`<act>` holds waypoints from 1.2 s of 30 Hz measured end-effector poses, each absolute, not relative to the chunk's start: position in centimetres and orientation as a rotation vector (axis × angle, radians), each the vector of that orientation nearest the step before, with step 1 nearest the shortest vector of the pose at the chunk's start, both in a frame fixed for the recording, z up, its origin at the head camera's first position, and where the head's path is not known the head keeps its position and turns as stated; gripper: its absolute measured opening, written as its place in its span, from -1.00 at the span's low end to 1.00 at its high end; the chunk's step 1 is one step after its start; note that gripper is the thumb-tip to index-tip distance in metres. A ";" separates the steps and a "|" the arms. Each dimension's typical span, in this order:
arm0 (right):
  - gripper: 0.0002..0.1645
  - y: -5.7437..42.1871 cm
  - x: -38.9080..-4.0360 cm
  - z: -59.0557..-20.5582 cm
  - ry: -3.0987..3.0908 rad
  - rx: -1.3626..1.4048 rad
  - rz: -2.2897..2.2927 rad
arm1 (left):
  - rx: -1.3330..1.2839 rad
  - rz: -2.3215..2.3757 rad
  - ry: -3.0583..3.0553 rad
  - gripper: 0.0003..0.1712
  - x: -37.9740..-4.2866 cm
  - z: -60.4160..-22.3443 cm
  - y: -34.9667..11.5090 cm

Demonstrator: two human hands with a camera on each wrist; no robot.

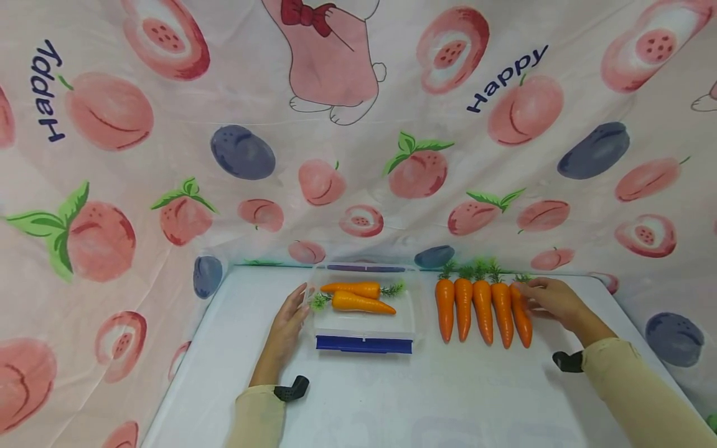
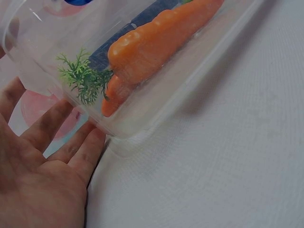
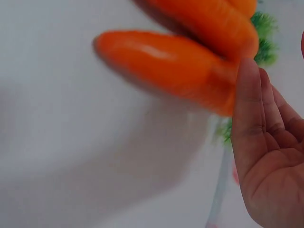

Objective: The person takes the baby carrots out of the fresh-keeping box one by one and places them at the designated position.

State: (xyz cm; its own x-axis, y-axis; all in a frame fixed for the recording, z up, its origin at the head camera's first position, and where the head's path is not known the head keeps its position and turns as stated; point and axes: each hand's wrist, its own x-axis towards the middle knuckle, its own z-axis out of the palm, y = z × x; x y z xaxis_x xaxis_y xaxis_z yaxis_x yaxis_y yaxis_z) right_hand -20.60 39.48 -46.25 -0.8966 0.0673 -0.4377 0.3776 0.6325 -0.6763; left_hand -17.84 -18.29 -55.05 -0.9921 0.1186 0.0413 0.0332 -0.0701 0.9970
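Note:
Two orange toy carrots (image 1: 363,303) with green tops lie in a clear plastic box (image 1: 364,326) that has blue latches. At the box's left side is my left hand (image 1: 288,320); its extended fingers (image 2: 53,116) touch the clear wall in the left wrist view. To the right of the box, several more carrots (image 1: 482,311) lie side by side, tips toward me. My right hand (image 1: 554,302) is at the thick upper end of the rightmost carrot (image 1: 521,318). In the right wrist view its straight fingers (image 3: 249,102) touch that carrot and cover part of it.
A white table (image 1: 392,398) carries the box and the carrots. Behind it hangs a pink fruit-print cloth (image 1: 358,155), which also runs down the sides. The box's blue front latch (image 1: 364,345) sticks out toward me.

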 end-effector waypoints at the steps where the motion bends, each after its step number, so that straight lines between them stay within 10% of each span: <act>1: 0.14 39.2 -20.7 -46.1 2.486 0.341 -1.153 | 0.172 2.251 2.099 -0.39 -17.8 -55.0 -18.3; 36: -0.10 26.9 -20.8 -39.7 2.261 -0.100 -1.374 | 0.161 2.268 2.082 -0.38 -17.9 -55.1 -18.3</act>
